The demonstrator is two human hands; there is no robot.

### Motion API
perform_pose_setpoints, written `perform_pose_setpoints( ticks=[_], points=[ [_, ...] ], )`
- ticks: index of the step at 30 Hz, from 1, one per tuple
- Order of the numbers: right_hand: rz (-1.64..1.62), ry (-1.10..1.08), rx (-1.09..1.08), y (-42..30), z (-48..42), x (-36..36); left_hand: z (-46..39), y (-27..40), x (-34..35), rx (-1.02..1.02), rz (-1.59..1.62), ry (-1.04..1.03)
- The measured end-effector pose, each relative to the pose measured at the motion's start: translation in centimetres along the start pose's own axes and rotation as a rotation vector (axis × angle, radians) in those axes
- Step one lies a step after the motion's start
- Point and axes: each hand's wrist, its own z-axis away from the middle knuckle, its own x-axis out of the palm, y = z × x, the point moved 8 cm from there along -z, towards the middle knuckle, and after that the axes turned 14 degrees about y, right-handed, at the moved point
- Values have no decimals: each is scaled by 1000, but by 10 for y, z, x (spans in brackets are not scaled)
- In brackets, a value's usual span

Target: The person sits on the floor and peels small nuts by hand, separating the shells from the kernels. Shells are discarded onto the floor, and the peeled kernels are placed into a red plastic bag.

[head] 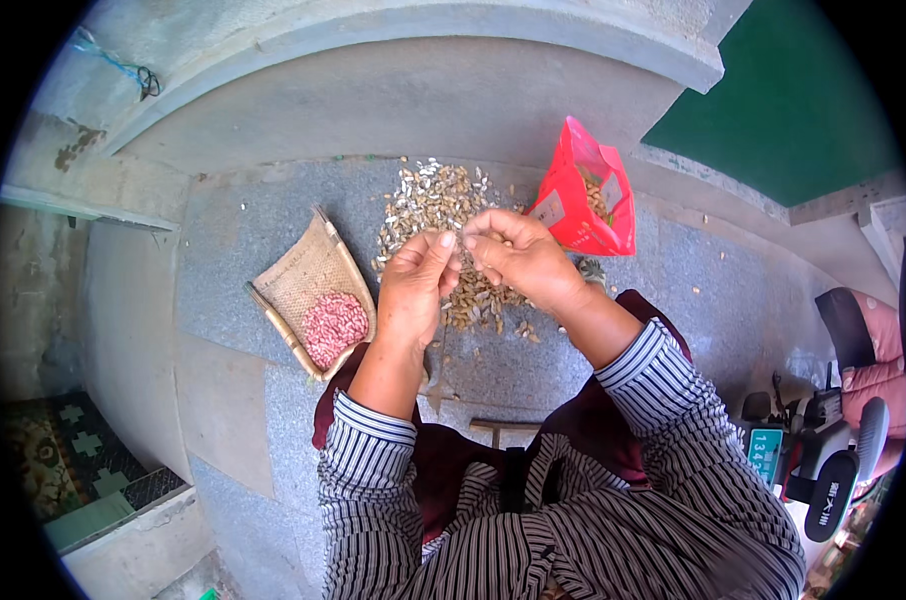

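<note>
My left hand (420, 279) and my right hand (524, 255) come close together above a pile of peanut shells and unshelled peanuts (430, 199) on the stone floor. Thumb and fingers are pinched on both hands; my right hand has a peanut (500, 238) partly showing among its fingers. What lies between my left fingertips is too small to tell. A woven scoop basket (284, 277) stands left of my left hand, with pink shelled peanut kernels (334, 328) in its lower part. Beyond my right hand stands a red bag (573, 187), its mouth showing unshelled peanuts (595, 199).
A concrete wall (393, 97) runs behind the pile. An electric scooter (820, 442) with a pink padded cover (877, 375) stands at the right. Part of a low wooden stool (490, 426) shows between the legs. At the lower left is a patterned mat (47, 457).
</note>
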Motion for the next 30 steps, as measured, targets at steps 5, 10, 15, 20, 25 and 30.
perform_pose_setpoints(
  ticks=[5, 10, 15, 20, 25, 30],
  points=[
    [142, -59, -44, -8, 1, 0, 2, -6, 3, -32, -30, -68],
    [156, -27, -88, -13, -1, -2, 5, -6, 6, -83, 90, -32],
    [91, -18, -29, -7, -3, -3, 4, -1, 10, -4, 165, -121],
    [105, -41, -56, -8, 1, 1, 1, -5, 7, -45, 266, -80],
    [92, -31, -57, -7, 0, 2, 1, -6, 8, -73, 317, -81],
    [162, 78, -248, -17, -3, -4, 3, -1, 11, -2, 205, -79]
  ],
)
